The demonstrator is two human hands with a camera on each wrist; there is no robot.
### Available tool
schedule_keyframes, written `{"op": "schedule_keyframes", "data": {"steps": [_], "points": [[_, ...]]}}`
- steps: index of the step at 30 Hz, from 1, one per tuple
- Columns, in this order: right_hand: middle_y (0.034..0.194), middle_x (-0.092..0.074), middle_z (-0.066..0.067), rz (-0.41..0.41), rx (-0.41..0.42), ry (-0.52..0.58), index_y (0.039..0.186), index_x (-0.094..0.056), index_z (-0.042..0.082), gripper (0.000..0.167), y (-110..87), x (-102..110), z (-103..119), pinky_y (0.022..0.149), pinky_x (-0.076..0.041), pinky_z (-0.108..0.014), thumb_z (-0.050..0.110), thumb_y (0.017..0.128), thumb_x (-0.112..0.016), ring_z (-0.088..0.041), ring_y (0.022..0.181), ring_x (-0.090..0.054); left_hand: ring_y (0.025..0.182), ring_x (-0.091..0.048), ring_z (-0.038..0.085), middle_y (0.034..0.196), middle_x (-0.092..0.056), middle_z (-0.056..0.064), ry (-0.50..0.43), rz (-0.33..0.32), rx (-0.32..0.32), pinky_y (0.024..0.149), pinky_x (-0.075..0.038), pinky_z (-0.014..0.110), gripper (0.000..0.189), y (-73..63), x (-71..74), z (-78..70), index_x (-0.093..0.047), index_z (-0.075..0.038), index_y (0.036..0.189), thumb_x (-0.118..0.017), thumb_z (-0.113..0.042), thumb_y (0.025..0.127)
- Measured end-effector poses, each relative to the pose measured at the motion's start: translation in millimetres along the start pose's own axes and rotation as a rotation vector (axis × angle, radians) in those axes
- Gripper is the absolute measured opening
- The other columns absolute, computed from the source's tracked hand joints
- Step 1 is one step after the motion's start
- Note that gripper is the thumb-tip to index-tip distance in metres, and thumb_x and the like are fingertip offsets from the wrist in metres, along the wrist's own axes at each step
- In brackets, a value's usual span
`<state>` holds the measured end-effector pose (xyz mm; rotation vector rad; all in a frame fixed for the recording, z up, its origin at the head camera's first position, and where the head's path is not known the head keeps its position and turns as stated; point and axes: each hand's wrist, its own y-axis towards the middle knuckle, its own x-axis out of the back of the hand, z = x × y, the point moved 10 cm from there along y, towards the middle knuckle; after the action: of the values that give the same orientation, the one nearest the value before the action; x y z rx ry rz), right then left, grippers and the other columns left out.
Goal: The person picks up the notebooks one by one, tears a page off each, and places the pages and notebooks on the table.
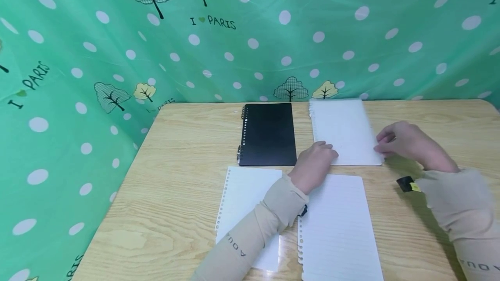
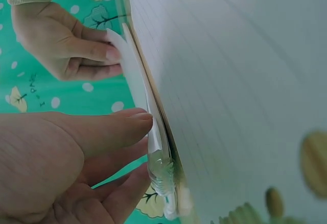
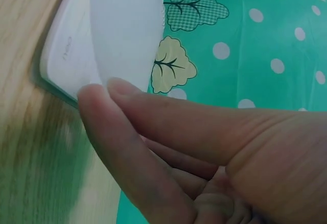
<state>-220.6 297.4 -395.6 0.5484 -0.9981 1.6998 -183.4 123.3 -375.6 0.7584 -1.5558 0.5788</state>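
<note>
A white loose-leaf notebook (image 1: 343,135), its binding along the left side, lies at the back of the table. My right hand (image 1: 410,142) pinches the right edge of its translucent top sheet (image 3: 125,30) between thumb and forefinger. That edge bends up off the white stack (image 3: 71,45) beneath. My left hand (image 1: 314,164) rests at the notebook's lower left, fingertips touching it. In the left wrist view, the left thumb (image 2: 115,129) touches the notebook near its clear rings (image 2: 162,175), and the right hand (image 2: 66,45) holds the edge farther off.
A black cover (image 1: 269,133) with punched holes and dark rings lies left of the notebook. Two punched sheets lie nearer: one sheet (image 1: 250,194) partly under the left forearm, one lined sheet (image 1: 340,224) to its right. A green dotted curtain (image 1: 250,34) hangs behind the wooden table (image 1: 164,194).
</note>
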Motion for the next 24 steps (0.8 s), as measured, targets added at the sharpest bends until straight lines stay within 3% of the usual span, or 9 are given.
{"op": "schedule_keyframes", "data": {"steps": [5, 11, 17, 24], "points": [[0.095, -0.069, -0.019, -0.001, 0.005, -0.033, 0.113, -0.061, -0.015, 0.038, 0.2, -1, 1, 0.073, -0.053, -0.038, 0.012, 0.090, -0.072, -0.021, 0.080, -0.065, 0.114, -0.062, 0.010, 0.110, -0.072, -0.007, -0.015, 0.000, 0.010, 0.078, -0.057, 0.019, 0.032, 0.4, 0.6, 0.5, -0.076, -0.022, 0.109, -0.058, 0.001, 0.096], [0.102, -0.068, -0.022, -0.059, 0.048, -0.092, 0.116, -0.062, -0.011, 0.039, -5.3, 7, 10, 0.076, -0.052, -0.047, 0.021, 0.094, -0.067, -0.029, 0.086, -0.066, 0.122, -0.059, 0.010, 0.129, -0.067, -0.008, -0.112, -0.018, 0.038, 0.085, -0.056, 0.020, 0.035, 2.5, 4.9, 8.3, -0.067, -0.022, 0.129, -0.059, -0.009, 0.098], [0.114, -0.069, -0.025, -0.178, 0.150, -0.107, 0.121, -0.067, -0.004, 0.043, -14.6, 16, 36, 0.088, -0.047, -0.061, 0.032, 0.099, -0.061, -0.044, 0.106, -0.061, 0.116, -0.063, 0.011, 0.125, -0.068, -0.004, -0.135, -0.142, 0.032, 0.085, -0.056, 0.022, 0.031, -3.4, 37.2, 17.8, -0.064, -0.019, 0.130, -0.061, -0.023, 0.099], [0.104, -0.073, -0.023, -0.287, 0.273, -0.092, 0.113, -0.072, -0.003, 0.031, -33.4, 18, 67, 0.080, -0.055, -0.058, 0.023, 0.098, -0.063, -0.041, 0.091, -0.070, 0.111, -0.064, 0.011, 0.120, -0.069, -0.004, -0.168, -0.307, 0.009, 0.089, -0.054, 0.022, 0.022, -22.6, 74.8, 35.4, -0.069, -0.018, 0.118, -0.058, -0.025, 0.101]]}}
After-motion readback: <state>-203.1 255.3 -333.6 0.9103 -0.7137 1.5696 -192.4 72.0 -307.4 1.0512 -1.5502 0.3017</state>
